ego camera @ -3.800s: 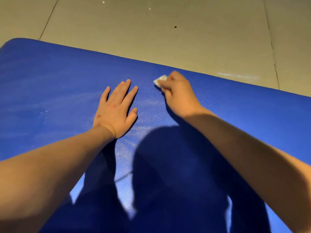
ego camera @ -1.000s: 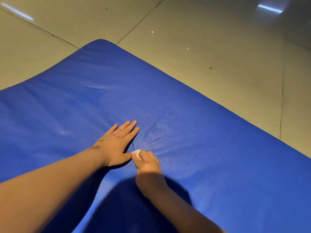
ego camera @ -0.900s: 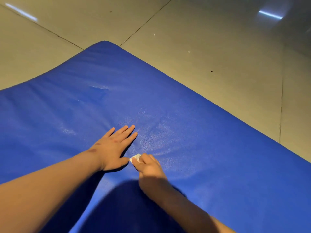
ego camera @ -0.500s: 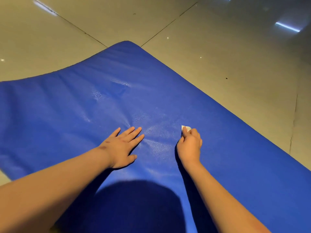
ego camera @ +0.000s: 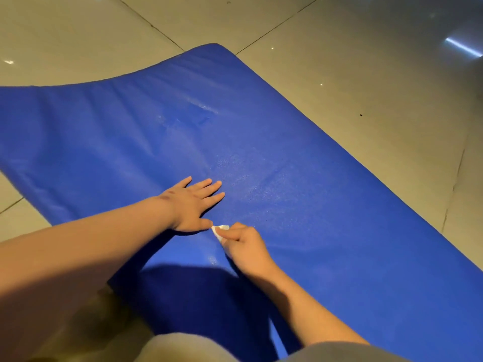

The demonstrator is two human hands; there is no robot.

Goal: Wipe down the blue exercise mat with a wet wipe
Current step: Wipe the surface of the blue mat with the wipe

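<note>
The left hand [ego camera: 192, 205] lies flat on the mat [ego camera: 326, 199], fingers straight and spread. Just beside its thumb, the right hand [ego camera: 245, 248] pinches a small white wipe [ego camera: 219, 229] in curled fingers and presses it to the mat. The mat lies on a tiled floor [ego camera: 366, 61].

glossy beige floor tiles [ego camera: 339, 48] meet in dark grout lines [ego camera: 277, 26]; a bright light streak [ego camera: 462, 49] reflects at upper right, a dark speck [ego camera: 361, 115] below it.
</note>
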